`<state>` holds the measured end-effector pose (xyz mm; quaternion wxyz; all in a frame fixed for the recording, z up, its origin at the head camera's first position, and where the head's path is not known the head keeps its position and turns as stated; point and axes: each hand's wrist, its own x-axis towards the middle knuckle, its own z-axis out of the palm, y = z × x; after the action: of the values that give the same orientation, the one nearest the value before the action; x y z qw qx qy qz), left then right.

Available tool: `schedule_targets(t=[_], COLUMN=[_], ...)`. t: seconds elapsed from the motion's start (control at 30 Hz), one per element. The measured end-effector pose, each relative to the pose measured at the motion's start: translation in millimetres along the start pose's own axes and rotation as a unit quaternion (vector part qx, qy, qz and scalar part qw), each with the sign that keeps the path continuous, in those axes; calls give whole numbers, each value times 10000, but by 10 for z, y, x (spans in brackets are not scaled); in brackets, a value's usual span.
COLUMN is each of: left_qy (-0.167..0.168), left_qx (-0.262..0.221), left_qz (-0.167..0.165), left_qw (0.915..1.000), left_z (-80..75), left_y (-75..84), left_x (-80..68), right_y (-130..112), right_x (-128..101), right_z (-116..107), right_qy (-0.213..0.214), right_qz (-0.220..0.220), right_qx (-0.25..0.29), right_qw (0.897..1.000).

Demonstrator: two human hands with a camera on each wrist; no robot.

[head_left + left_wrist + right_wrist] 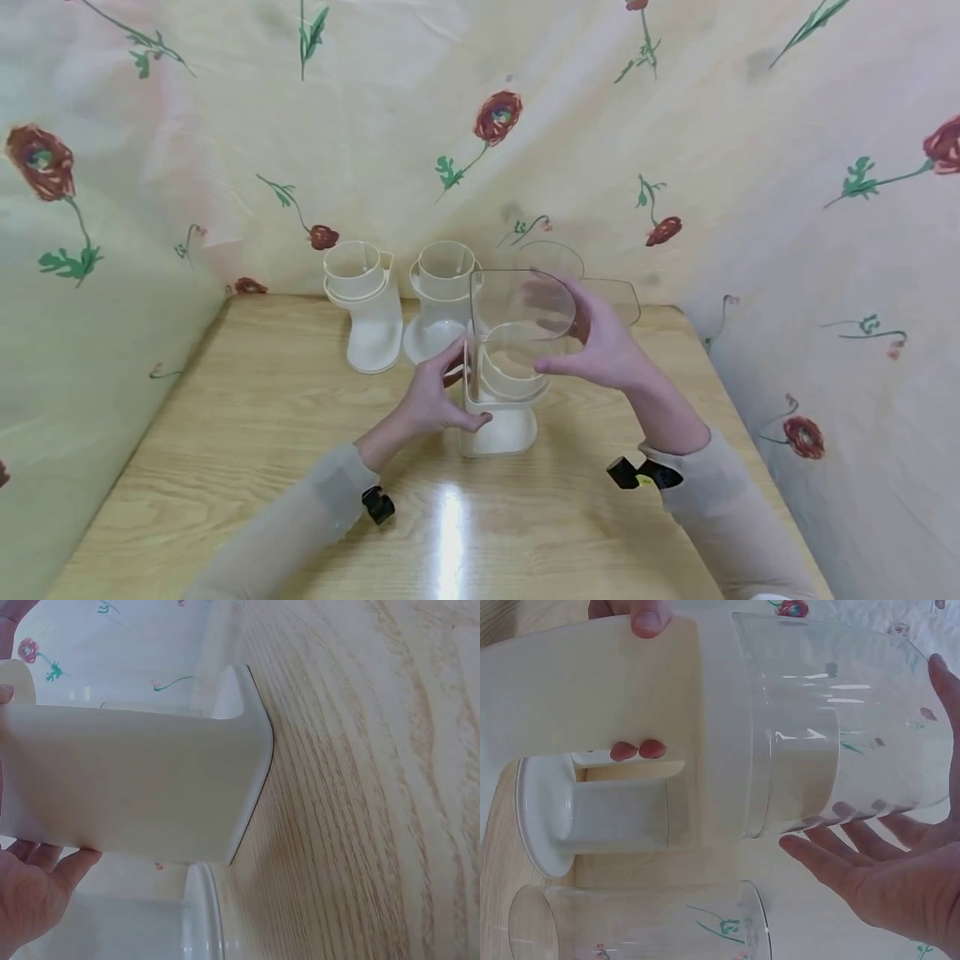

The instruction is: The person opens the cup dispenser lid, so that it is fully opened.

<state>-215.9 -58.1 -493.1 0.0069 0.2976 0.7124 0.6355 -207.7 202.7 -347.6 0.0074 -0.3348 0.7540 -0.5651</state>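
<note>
A wooden table point(225, 467) carries three cream bases point(372, 333) and clear containers point(607, 296).

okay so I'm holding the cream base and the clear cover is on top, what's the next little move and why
Probably press the clear cover straight down. The right hand lies against its side with fingers straight, and the left hand grips the cream base on the wooden table. In the right wrist view the cover overlaps the base's inner collar; whether it is fully seated I cannot tell.
</note>
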Motion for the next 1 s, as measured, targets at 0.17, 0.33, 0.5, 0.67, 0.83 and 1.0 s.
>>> schedule_targets(t=[0.17,0.33,0.5,0.67,0.83,1.0], left_qy=[65,1,-20,-68,-61,-47], left_qx=[-19,74,12,46,43,39], left_qz=[11,-23,-114,-92,-159,-157], left_qw=[10000,10000,9999,9999,9998,9999], left_z=[-7,5,14,4,7,2], left_y=[12,12,-9,-11,-12,-14], left_x=[5,18,20,28,34,22], right_y=[67,83,52,20,60,136], right_x=[13,-30,-77,-82,-65,-45], right_z=[35,63,79,89,55,37], right_qy=[-45,106,174,203,86,-36], right_qz=[-183,-145,-159,-262,-372,-394], right_qx=[160,207,164,23,139,127], right_qw=[9997,9996,9996,9994,9992,9991])
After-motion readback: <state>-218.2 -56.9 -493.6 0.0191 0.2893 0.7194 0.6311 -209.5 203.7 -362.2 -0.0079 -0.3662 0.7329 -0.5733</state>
